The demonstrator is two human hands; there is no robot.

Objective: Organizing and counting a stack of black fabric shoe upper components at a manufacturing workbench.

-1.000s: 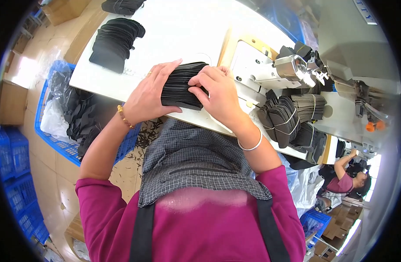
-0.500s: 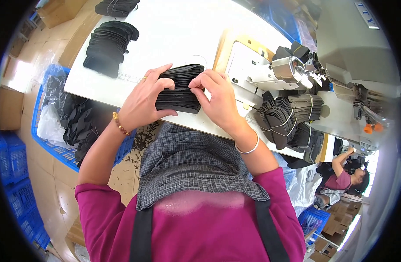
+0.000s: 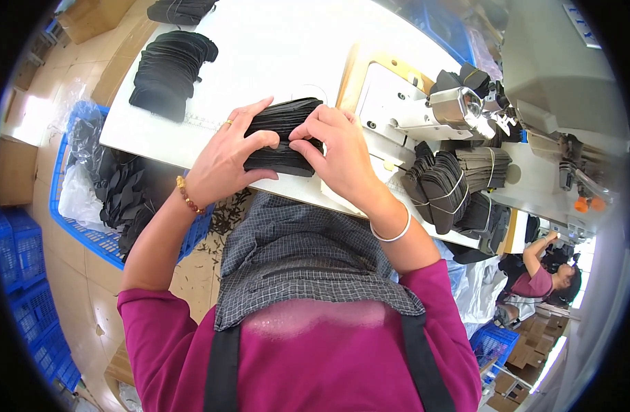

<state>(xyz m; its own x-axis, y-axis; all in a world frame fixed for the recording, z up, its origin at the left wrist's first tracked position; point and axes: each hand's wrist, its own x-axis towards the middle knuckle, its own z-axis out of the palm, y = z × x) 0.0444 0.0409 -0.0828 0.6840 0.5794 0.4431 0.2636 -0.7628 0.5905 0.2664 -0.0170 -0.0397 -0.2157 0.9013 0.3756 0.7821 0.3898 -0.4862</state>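
A thick stack of black fabric pieces (image 3: pixel 285 122) stands on edge at the front of the white table, its many layers showing as fine lines. My left hand (image 3: pixel 234 147) clasps its left side, thumb along the near end and index finger bent over the top. From the right, my right hand (image 3: pixel 334 141) pinches at the layers near the middle, thumb and index finger close together. A narrow gap between layers shows by the fingertips. Exactly how many pieces the right fingers hold is hidden.
Another black stack (image 3: pixel 169 72) lies at the table's far left. A sewing machine (image 3: pixel 455 110) stands to the right, with tied bundles (image 3: pixel 438 189) beside it. Left below the table edge is a blue basket (image 3: pixel 59 182) of black scraps. A co-worker (image 3: pixel 538 275) sits far right.
My right hand has shifted slightly left, its fingertips now deeper over the middle of the stack. The layers there have parted a little. My left hand stays nearly in place.
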